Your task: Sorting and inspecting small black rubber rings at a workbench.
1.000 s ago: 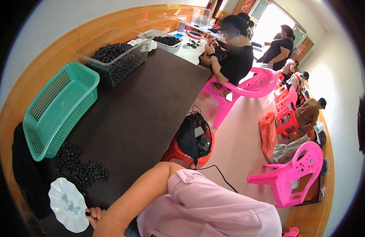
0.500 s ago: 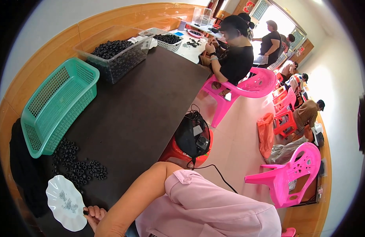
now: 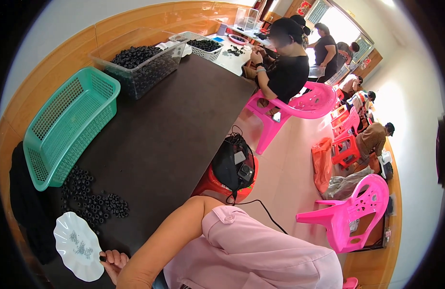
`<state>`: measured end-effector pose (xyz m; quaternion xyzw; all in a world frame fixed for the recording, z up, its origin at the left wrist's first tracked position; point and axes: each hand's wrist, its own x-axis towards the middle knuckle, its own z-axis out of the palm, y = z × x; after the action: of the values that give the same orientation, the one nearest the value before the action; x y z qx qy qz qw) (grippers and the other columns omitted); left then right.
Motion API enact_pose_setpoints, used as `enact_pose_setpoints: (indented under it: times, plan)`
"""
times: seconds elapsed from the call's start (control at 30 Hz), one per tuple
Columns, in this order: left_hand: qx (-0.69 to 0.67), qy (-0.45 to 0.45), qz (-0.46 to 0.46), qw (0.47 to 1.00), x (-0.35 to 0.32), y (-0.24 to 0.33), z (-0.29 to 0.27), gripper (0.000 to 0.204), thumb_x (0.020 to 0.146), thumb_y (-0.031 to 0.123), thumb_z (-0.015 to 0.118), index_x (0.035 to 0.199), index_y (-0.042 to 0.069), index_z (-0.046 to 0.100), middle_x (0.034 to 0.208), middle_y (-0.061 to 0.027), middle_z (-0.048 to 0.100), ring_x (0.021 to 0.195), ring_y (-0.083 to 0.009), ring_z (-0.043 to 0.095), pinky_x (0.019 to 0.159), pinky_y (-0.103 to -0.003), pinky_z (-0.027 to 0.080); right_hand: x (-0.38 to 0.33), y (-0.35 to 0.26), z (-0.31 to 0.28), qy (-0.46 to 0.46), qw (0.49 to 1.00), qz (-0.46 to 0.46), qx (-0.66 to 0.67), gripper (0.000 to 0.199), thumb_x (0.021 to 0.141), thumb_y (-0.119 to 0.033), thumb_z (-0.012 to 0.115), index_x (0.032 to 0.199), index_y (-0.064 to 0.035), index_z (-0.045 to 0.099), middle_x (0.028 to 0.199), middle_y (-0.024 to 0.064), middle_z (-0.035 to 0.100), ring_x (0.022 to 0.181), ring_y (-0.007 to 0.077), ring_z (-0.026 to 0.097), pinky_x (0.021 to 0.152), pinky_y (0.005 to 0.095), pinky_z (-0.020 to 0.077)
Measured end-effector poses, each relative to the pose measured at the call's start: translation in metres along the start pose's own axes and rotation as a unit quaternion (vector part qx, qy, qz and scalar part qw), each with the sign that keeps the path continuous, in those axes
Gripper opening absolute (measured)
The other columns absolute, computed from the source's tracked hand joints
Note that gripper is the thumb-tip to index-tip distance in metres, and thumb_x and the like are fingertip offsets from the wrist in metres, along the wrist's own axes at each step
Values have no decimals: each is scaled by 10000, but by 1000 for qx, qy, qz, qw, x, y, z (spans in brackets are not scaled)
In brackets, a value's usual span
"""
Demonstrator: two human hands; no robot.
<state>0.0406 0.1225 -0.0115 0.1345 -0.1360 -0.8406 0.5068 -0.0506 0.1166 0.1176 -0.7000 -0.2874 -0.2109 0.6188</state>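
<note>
My left hand [image 3: 117,260] is at the lower left, fingers curled and pinching a small black ring-like piece [image 3: 103,258] at the right rim of a white wavy-edged dish [image 3: 63,233]. Tiny clear bits [image 3: 81,248] lie in that dish. My bare right forearm [image 3: 167,236] crosses in front of part of the left hand. The right hand itself lies beyond the lower edge. Just above the dish, many loose black rings [image 3: 95,202] are spread on the dark table [image 3: 169,115].
A green basket [image 3: 109,103] and a clear bin [image 3: 172,67] of black pieces line the wall. A seated person [image 3: 285,72] works beyond the table's far end. A red stool [image 3: 246,190] carrying a bag and cable stands beside the table; a pink chair [image 3: 338,219] stands at right.
My left hand keeps the same pinch on the black piece. The whole view has shifted very slightly. In the background, the standing person in black has changed posture a little.
</note>
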Motion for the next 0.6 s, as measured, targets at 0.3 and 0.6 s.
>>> enact_pose_setpoints:
  times: [0.3,0.6]
  plan:
    - [-1,-33,-5,999,3,-3,22,263,969,280,531,1129,72,528,813,-10,459,675,-131,406,613,-283,396,-9,14,7,24,998,53,-20,243,927,-164,593,1000,66,623,919,160,662,826,293,609,723,355,488]
    - [-43,-110,-36,992,23,-23,70,224,972,220,531,1095,38,571,862,-39,517,732,-159,450,687,-305,429,-20,6,22,165,974,104,-111,231,901,-180,635,999,30,640,899,110,665,805,211,615,712,305,488]
